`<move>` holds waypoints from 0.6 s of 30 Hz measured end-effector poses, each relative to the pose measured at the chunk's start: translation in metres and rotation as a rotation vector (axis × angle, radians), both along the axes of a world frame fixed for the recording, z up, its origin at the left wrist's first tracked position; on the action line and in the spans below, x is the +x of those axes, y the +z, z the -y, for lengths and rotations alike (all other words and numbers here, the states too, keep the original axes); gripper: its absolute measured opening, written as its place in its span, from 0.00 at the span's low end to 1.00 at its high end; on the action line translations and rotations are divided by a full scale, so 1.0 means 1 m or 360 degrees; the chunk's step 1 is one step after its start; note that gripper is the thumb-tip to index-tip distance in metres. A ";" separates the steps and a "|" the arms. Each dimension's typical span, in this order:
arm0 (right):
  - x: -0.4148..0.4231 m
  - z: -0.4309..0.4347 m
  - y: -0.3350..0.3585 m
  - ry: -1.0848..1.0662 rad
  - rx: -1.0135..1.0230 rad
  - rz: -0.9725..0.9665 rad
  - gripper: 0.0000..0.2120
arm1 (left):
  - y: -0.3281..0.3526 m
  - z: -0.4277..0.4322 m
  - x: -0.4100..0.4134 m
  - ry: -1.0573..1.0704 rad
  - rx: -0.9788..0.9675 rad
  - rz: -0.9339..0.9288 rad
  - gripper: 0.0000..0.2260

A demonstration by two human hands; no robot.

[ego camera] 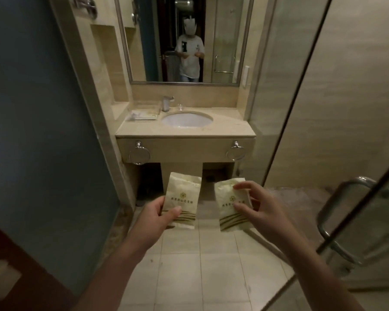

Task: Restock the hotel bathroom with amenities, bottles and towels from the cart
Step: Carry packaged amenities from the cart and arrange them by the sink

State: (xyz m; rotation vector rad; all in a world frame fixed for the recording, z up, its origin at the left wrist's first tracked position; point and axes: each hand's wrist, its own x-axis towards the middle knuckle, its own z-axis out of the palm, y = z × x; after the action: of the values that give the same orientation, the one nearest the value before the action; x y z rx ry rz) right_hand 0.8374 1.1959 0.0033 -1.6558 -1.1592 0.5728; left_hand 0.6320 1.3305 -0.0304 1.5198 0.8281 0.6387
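Head view, read from left to right. At the left end of the counter, a clear tray with flat amenities sits just beside the sink. In the foreground, the left hand grips the left packet by its lower left corner, thumb across the printed face and fingers hidden behind. The right packet, apart from the first, is pinched by the right hand along its right edge, thumb on the face at mid-height and a fingertip near the top. Both packets hang in the air over the floor tiles, well short of the counter. At far right stands a glass door. The packets appear to be light, thin film pouches with soft contents and zigzag crimped ends. They are probably slick and crinkly, and unlikely to break. A light pinch on a crimped end or side edge should hold one, while squeezing the middle may crush what is inside.
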 end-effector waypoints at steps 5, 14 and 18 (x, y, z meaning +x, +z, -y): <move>0.025 -0.111 0.001 -0.0008 -0.0026 -0.0060 0.15 | -0.008 -0.105 0.019 0.0112 -0.0074 -0.0012 0.07; 0.057 -0.274 -0.009 0.0050 -0.0022 -0.0040 0.20 | 0.009 -0.265 0.047 0.0186 -0.0027 0.0020 0.07; 0.081 -0.340 -0.018 0.0116 0.0006 -0.0099 0.22 | 0.010 -0.321 0.060 0.0240 -0.0007 0.0037 0.08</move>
State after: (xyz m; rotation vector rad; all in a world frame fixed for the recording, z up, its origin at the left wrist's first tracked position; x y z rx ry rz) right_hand 0.9180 1.5356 -0.0143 -1.5872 -1.1783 0.6631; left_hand 0.6918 1.6515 -0.0200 1.4527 0.9315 0.7634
